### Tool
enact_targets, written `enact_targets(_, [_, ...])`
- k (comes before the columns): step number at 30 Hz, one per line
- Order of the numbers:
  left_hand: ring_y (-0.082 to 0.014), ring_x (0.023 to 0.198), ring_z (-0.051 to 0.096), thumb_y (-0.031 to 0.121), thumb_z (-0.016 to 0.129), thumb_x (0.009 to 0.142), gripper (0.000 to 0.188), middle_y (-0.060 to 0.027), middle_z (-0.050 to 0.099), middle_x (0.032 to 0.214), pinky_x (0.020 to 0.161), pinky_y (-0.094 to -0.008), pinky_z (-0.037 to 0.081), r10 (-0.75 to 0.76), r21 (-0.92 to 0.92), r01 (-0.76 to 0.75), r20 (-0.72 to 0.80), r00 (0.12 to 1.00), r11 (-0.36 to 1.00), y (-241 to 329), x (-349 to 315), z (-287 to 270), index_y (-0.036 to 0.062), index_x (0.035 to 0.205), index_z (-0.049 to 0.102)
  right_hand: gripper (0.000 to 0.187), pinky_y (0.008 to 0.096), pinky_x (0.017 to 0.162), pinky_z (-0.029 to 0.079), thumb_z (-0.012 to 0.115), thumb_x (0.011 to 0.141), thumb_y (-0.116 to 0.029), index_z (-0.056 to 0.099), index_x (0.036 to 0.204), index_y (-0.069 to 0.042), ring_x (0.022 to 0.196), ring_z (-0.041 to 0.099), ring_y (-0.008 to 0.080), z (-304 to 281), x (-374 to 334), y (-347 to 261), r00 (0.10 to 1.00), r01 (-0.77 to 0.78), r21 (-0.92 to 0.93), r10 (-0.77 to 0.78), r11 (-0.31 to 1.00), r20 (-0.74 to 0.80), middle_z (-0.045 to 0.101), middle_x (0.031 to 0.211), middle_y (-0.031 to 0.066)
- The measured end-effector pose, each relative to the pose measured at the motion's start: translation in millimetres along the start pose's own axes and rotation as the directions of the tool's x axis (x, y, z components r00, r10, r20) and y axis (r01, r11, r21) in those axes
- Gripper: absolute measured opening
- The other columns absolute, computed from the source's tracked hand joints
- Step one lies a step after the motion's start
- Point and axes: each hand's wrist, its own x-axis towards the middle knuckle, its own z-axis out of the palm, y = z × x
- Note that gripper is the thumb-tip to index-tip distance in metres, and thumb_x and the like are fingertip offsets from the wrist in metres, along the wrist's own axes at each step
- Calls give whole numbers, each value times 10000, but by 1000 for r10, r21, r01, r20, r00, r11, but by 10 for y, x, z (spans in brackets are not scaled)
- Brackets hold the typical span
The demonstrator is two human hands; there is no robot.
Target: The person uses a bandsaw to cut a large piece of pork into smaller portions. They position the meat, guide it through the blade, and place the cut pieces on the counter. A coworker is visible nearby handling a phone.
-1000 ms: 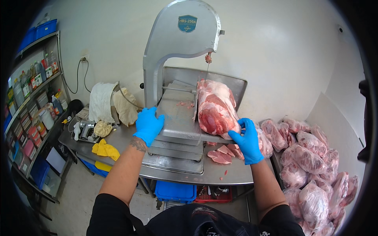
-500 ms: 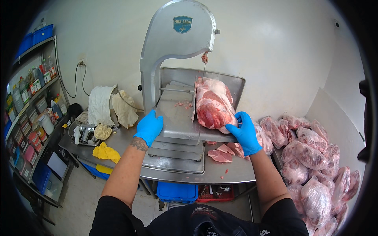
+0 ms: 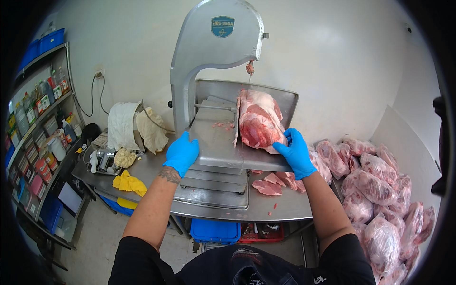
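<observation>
Head view: the grey bandsaw (image 3: 199, 52) stood at the far middle, its steel table (image 3: 209, 137) reaching nearer. The meat joint (image 3: 260, 118) lay on the table's right half. The right hand (image 3: 297, 154) grasped its near right end; the left hand (image 3: 182, 153) lay at the table's left edge, its grip impossible to tell. With one hand steadying it, the rounded joint might have rolled, jamming the thin blade (image 3: 249, 81).

Metal table (image 3: 297, 208), bandsaw (image 3: 204, 52), meat slices (image 3: 267, 188), cloth (image 3: 129, 184)
</observation>
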Motion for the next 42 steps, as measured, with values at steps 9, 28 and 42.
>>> enact_targets(9, [-527, 1092, 632, 371, 519, 978, 491, -316, 666, 1221, 953, -567, 516, 8, -9, -8, -15, 1000, 1000, -25, 18, 39, 16, 1312, 583, 490, 375, 829, 514, 856, 803, -284, 571, 1083, -1, 918, 580, 210, 13, 186, -20, 999, -23, -28, 23, 999, 23, 585, 1036, 119])
enact_targets(28, [-491, 1135, 641, 388, 555, 983, 560, -286, 677, 1248, 982, -532, 521, -22, -8, 22, -43, 999, 1000, 54, -81, -4, 57, 1435, 555, 550, 428, 866, 518, 850, 788, -359, 590, 1100, 13, 951, 629, 308, 85, 694, 295, 1000, 4, -158, -1, 987, 19, 639, 1057, 190])
enact_targets(42, [-444, 1218, 630, 420, 574, 977, 632, -265, 655, 1335, 1038, -497, 507, -13, -19, 12, -28, 1000, 1000, 32, -69, -28, 31, 1475, 544, 478, 404, 823, 508, 846, 767, -303, 599, 1029, 11, 878, 593, 255, 69, 1150, 674, 996, 7, -90, 2, 996, 94, 638, 960, 158])
